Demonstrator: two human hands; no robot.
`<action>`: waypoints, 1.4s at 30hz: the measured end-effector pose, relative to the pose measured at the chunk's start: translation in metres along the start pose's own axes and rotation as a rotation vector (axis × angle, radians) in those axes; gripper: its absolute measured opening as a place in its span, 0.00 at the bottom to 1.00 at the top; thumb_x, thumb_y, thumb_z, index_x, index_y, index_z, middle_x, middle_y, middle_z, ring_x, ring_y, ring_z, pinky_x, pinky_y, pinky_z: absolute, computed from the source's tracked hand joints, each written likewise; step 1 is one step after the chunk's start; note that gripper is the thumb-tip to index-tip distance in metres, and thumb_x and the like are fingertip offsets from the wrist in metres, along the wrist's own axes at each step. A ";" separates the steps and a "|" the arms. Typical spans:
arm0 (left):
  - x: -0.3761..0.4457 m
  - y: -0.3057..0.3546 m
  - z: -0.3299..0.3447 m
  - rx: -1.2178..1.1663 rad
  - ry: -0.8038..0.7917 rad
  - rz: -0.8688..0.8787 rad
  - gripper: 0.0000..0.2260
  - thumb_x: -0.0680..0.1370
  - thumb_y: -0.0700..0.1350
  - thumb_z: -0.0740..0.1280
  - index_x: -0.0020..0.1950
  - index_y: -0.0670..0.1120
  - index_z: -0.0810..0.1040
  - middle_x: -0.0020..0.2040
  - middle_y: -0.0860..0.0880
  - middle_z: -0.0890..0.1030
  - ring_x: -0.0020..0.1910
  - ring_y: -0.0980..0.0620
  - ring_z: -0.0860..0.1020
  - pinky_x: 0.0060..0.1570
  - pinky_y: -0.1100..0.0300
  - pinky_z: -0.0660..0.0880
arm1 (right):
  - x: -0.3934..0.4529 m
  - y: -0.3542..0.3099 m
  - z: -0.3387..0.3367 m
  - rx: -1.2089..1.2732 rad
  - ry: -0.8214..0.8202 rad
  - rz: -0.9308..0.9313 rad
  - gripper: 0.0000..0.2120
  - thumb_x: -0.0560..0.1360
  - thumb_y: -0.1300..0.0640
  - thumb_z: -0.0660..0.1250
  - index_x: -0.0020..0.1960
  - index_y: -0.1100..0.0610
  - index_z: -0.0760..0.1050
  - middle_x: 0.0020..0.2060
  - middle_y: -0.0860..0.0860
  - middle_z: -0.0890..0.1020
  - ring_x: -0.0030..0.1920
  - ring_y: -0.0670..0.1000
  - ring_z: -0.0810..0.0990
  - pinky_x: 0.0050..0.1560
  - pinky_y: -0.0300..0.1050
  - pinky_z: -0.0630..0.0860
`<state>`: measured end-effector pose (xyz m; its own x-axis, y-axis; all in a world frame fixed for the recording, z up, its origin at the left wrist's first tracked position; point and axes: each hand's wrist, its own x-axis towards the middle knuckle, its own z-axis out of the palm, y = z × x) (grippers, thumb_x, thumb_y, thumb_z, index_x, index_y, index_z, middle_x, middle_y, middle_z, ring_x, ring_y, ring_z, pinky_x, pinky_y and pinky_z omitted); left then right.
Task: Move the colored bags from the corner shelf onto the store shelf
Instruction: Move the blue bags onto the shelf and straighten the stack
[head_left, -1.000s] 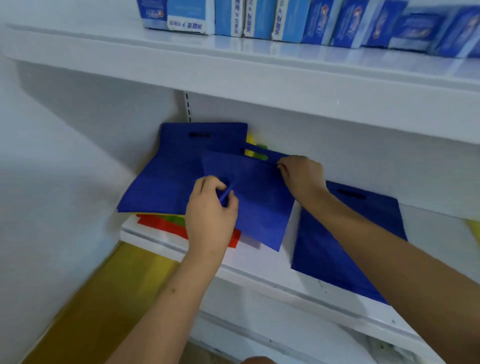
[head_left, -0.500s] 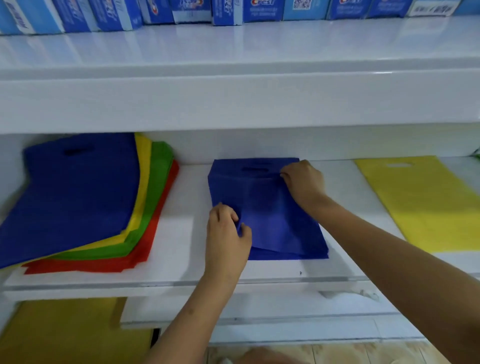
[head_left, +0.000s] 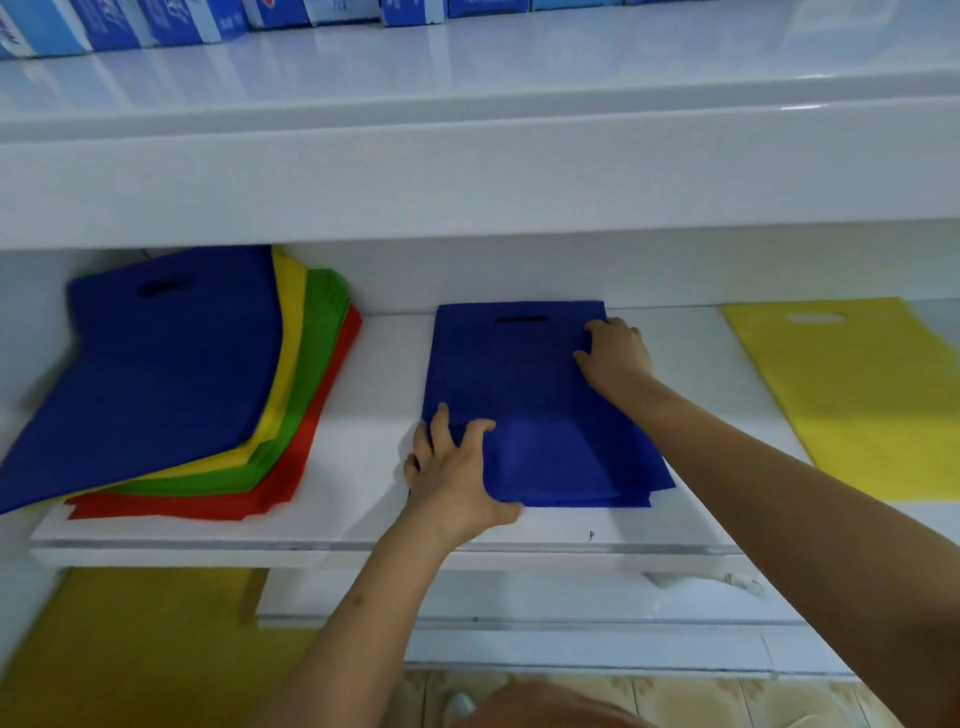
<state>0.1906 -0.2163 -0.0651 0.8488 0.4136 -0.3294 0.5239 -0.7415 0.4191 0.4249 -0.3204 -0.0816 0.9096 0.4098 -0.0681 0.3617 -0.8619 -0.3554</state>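
Pressing flat, left hand (head_left: 457, 470) and right hand (head_left: 615, 353) touch blue bag (head_left: 530, 395).

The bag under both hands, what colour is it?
Dark blue bag, seen in the head view.

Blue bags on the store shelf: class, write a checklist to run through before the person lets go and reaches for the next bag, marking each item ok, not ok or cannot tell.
1. Blue bags lie flat on the store shelf: ok.
2. Edges squared: not ok; lower layers stick out at the near right corner.
3. Left hand rests on the near left corner, fingers spread: ok.
4. Right hand presses the far right corner: ok.
5. Clear gap to the yellow bag: ok.
6. Bags left in the corner stack: ok; blue, yellow, green, red show.
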 end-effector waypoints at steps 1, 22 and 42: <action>0.001 -0.001 -0.002 -0.002 0.024 -0.002 0.42 0.69 0.59 0.75 0.76 0.59 0.56 0.80 0.48 0.40 0.78 0.44 0.41 0.75 0.43 0.49 | -0.001 -0.002 -0.001 -0.016 -0.003 0.015 0.16 0.79 0.54 0.62 0.64 0.58 0.70 0.62 0.57 0.72 0.62 0.59 0.69 0.48 0.49 0.71; -0.042 -0.103 -0.095 -0.503 0.879 0.027 0.07 0.79 0.43 0.67 0.54 0.49 0.83 0.46 0.54 0.84 0.45 0.58 0.81 0.49 0.59 0.78 | -0.035 -0.219 0.019 0.081 0.135 -0.730 0.22 0.80 0.50 0.61 0.70 0.59 0.68 0.68 0.54 0.72 0.64 0.58 0.71 0.62 0.51 0.71; -0.036 -0.285 -0.117 -0.067 0.879 -0.507 0.29 0.83 0.58 0.56 0.79 0.44 0.61 0.79 0.47 0.62 0.80 0.48 0.55 0.78 0.47 0.47 | 0.004 -0.356 0.103 -0.342 0.190 -0.882 0.26 0.82 0.45 0.54 0.76 0.55 0.62 0.76 0.50 0.62 0.75 0.53 0.60 0.76 0.49 0.49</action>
<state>0.0189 0.0424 -0.0736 0.2626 0.9330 0.2460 0.8165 -0.3507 0.4586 0.2790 0.0187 -0.0512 0.2892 0.9224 0.2560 0.9436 -0.3198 0.0861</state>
